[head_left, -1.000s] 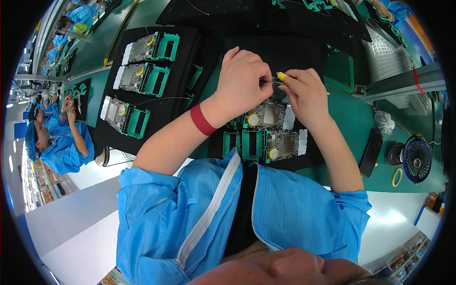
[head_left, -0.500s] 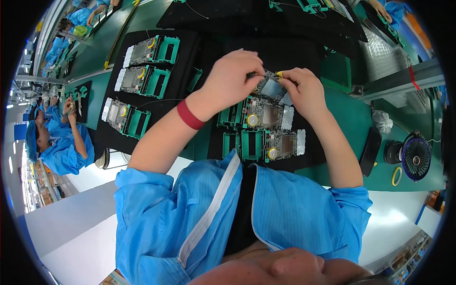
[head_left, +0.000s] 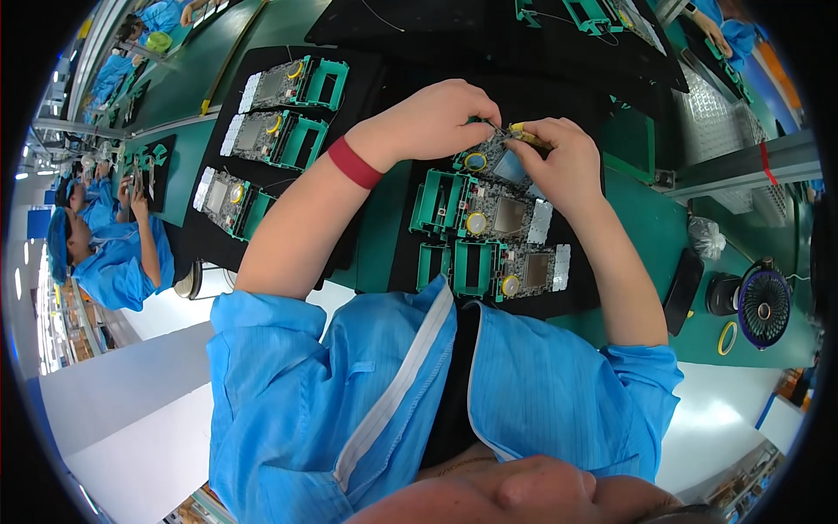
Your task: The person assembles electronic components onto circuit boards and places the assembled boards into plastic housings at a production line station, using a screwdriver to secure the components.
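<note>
My left hand [head_left: 441, 118], with a red band on its wrist, pinches the top edge of a green-framed circuit board [head_left: 482, 159] lying on a black mat [head_left: 397, 227]. My right hand [head_left: 559, 162] is closed around a small yellow-handled tool [head_left: 524, 133] whose tip meets the left fingertips over that board. Two similar boards lie just below: one in the middle [head_left: 478, 210] and one nearest me [head_left: 493, 266], each with a round yellow part.
Three more green-framed boards [head_left: 279, 135] lie in a column on a black mat at left. A small black fan [head_left: 764, 306], a yellow ring [head_left: 726, 337] and a black case [head_left: 683, 288] sit at right. Other workers in blue [head_left: 109, 253] sit far left.
The board that both hands held lifted half a second ago now lies lower on the mat. The hands have closed together over its top edge.
</note>
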Demonstrator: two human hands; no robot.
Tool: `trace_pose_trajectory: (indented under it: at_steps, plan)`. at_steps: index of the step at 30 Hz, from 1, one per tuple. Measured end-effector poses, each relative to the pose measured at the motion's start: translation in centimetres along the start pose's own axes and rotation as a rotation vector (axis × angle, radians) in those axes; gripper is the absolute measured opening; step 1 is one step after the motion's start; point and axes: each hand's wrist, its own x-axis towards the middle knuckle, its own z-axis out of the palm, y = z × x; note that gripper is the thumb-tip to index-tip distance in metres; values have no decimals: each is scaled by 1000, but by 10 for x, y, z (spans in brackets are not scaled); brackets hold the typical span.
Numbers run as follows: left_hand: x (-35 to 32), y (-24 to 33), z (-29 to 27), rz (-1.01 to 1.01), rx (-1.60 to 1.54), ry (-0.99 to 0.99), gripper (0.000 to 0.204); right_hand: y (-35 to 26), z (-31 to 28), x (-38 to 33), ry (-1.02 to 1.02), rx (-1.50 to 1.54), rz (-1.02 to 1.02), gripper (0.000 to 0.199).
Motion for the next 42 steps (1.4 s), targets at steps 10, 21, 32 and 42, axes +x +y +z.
trace_pose_trajectory:
  at_steps: [10, 21, 32, 42]
  plan:
    - [-1, 8, 13, -56, -21, 153, 25, 0, 4, 1, -71, 48, 90, 20]
    - [-1, 5, 12, -45, -19, 144, 24, -6, 1, 2, -86, 60, 63, 20]
    - [-1, 3, 14, -60, -15, 133, 26, -8, 3, 1, -83, 46, 119, 24]
    - [0, 9, 11, -149, -97, 243, 22, 2, 1, -12, 118, 1, 19, 18]
